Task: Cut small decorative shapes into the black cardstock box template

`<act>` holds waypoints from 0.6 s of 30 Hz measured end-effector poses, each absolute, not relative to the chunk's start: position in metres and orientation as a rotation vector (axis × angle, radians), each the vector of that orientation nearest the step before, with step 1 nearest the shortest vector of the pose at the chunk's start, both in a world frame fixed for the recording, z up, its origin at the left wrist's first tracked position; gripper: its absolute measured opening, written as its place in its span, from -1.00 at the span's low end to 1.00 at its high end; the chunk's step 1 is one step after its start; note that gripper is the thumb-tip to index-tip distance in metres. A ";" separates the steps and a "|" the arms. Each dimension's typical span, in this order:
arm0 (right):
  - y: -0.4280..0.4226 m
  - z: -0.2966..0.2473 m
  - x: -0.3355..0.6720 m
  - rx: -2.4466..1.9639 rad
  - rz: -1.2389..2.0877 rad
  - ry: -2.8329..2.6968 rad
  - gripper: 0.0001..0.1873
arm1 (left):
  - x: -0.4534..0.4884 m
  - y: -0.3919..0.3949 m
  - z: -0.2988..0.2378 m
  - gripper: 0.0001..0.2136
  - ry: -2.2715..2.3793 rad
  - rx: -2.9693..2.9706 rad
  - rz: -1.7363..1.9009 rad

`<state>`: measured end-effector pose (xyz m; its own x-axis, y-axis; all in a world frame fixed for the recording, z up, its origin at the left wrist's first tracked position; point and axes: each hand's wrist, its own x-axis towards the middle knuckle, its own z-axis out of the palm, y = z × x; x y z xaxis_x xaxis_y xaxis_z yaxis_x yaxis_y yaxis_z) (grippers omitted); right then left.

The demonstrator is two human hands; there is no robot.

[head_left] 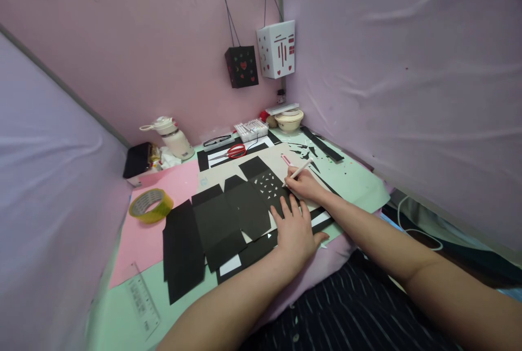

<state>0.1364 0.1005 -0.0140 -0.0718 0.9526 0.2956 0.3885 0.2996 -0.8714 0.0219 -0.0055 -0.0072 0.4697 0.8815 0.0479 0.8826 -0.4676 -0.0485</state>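
I pinch a white pen-like tool (302,168) in my right hand (302,182), tip near holes (267,186) in black paper (216,223); my left hand (294,234) on it, fingers apart; a pale board (272,156) partly under it.

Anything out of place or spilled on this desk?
Yes: black paper scraps lie scattered on the pale green tabletop beyond the right hand. They look odd because they're loose and jagged, unlike the neatly panelled black card; probably just offcuts. No spill visible.
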 end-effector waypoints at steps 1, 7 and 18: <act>0.101 -0.014 0.136 -1.242 0.762 -1.638 -0.89 | 0.022 -0.006 -0.007 -0.13 -1.582 -2.634 -0.023; 0.102 -0.016 0.136 -1.254 0.757 -1.650 -0.89 | 0.022 -0.005 -0.007 -0.13 -1.579 -2.632 0.008; 0.100 -0.013 0.136 -1.253 0.772 -1.659 -0.88 | 0.022 -0.006 -0.007 -0.14 -1.582 -2.632 -0.027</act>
<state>0.1360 0.1003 -0.0134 -0.0912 0.9552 0.2815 0.3998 0.2940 -0.8681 0.0218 -0.0060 -0.0071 0.4696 0.8814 0.0512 0.8826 -0.4673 -0.0512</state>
